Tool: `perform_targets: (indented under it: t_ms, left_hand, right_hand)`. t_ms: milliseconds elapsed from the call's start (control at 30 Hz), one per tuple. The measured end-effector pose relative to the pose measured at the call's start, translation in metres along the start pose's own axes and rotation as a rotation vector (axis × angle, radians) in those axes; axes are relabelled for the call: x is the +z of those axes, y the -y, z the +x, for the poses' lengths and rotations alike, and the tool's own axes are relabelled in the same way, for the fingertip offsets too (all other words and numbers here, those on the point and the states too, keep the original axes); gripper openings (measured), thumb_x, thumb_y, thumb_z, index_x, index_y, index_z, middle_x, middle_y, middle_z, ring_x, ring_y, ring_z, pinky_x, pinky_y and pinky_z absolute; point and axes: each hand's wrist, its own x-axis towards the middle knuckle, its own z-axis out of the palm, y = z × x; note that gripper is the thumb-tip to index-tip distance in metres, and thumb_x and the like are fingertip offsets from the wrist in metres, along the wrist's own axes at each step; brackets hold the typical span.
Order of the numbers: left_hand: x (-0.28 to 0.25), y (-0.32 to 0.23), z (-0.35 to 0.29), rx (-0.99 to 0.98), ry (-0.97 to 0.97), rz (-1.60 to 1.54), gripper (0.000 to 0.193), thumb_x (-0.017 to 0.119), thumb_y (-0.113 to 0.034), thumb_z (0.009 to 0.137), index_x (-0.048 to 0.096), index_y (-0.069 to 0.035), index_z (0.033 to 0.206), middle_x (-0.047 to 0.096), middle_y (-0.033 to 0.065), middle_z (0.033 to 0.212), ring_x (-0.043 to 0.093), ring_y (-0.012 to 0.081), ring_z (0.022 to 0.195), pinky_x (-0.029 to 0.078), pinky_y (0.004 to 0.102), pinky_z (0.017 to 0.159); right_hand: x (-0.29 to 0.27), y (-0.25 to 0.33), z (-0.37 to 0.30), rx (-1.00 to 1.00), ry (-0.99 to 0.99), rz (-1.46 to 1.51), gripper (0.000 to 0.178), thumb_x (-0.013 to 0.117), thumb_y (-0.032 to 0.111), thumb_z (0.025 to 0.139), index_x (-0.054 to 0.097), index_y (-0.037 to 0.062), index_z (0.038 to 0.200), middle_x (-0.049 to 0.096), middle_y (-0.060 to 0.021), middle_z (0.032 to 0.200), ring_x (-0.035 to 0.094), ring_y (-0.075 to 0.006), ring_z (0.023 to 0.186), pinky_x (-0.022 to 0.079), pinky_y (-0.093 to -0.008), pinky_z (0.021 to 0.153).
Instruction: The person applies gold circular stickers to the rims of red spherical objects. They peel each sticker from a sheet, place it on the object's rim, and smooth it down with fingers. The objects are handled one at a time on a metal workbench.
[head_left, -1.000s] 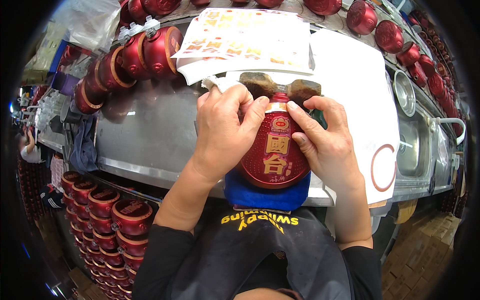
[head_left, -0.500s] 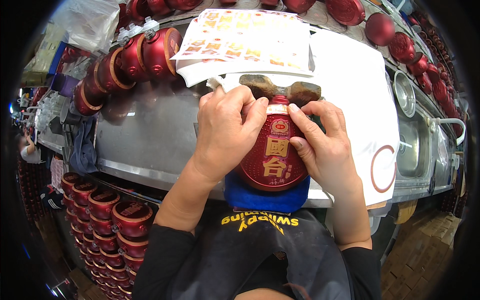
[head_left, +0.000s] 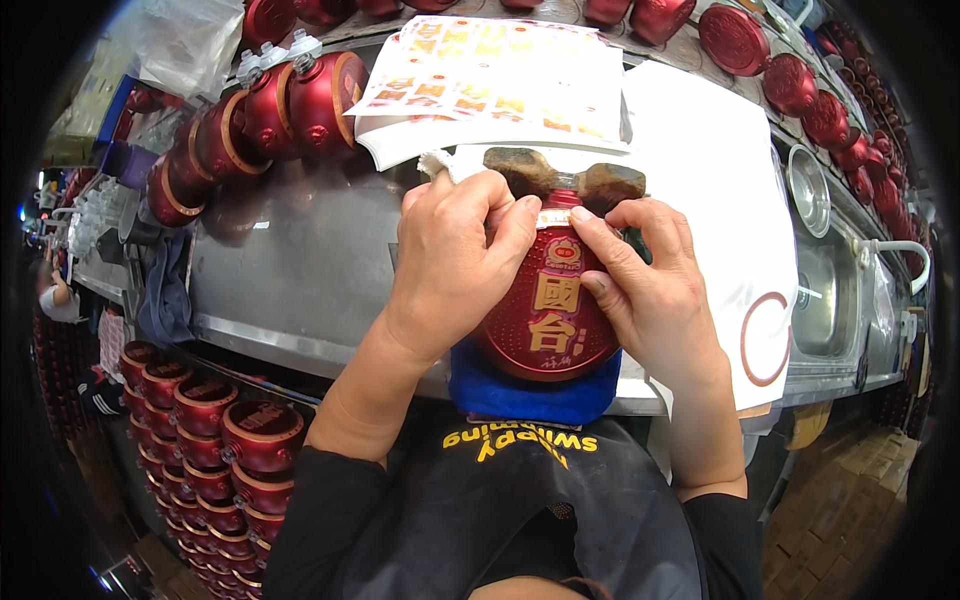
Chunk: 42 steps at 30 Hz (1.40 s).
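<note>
Far row of red bottles (head_left: 733, 40) shifted along. Worked bottle (head_left: 557, 310) lies over blue cloth (head_left: 530, 395). Left grip (head_left: 455, 250): pinch cannot be told. Right grip (head_left: 645, 280): spread, forefinger on pale band (head_left: 553, 218); even pressure should keep it level.

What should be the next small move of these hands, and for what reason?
Perhaps smooth the pale strip gently outward with the right hand. Its fingers seem to touch the strip's right end, and the left hand is close to the other end, while the bottle lies face up, its neck between two brown blocks.
</note>
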Motion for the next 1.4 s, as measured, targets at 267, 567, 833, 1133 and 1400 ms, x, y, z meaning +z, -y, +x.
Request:
perform_targets:
  t_ms: [267,567,833,1133,1400]
  left_hand:
    - [0.001,0.005,-0.001,-0.009,-0.013,-0.042,0.033,0.076,-0.023,0.092,0.058,-0.005,0.071,0.058,0.0086,0.061,0.055,0.0317,0.059,0.044,0.0435,0.062]
    - [-0.029,0.018,-0.031,-0.252,0.116,-0.301,0.030,0.072,-0.021,0.097,0.062,0.000,0.078,0.059,0.0064,0.066,0.053,0.0138,0.059,0.042,0.0307,0.056]
    - [-0.036,0.019,-0.046,-0.418,0.189,-0.422,0.032,0.071,-0.021,0.098,0.065,0.002,0.076,0.062,0.0081,0.065,0.056,0.0134,0.061,0.045,0.0306,0.059]
    - [-0.036,0.015,-0.059,-0.295,0.133,-0.272,0.032,0.070,-0.023,0.099,0.065,0.000,0.077,0.063,0.0108,0.070,0.056,0.0203,0.067,0.045,0.0349,0.065]
    - [-0.038,0.013,-0.083,-0.217,0.098,-0.424,0.022,0.071,-0.016,0.093,0.067,0.000,0.078,0.065,0.0134,0.075,0.060,0.0273,0.074,0.047,0.0389,0.073]
  right_hand:
    - [0.001,0.000,0.000,0.009,-0.010,-0.007,0.046,0.079,0.009,0.082,0.069,0.0061,0.127,0.057,-0.0130,0.113,0.057,-0.0332,0.109,0.050,-0.0447,0.092]
    - [0.002,0.003,0.004,-0.002,-0.009,-0.040,0.041,0.077,0.010,0.085,0.069,0.0062,0.125,0.058,-0.0135,0.112,0.057,-0.0336,0.107,0.051,-0.0435,0.092]
    - [0.002,0.006,0.007,-0.010,0.012,-0.081,0.043,0.077,0.011,0.086,0.069,0.0063,0.128,0.058,-0.0140,0.114,0.057,-0.0342,0.108,0.050,-0.0439,0.093]
    - [-0.009,0.024,0.026,-0.046,0.173,-0.132,0.052,0.079,0.014,0.082,0.069,0.0131,0.133,0.057,-0.0128,0.123,0.057,-0.0333,0.116,0.050,-0.0440,0.097]
    - [0.001,0.021,0.027,-0.097,0.143,-0.149,0.047,0.078,0.017,0.084,0.070,0.0132,0.130,0.057,-0.0119,0.121,0.057,-0.0325,0.114,0.049,-0.0452,0.094]
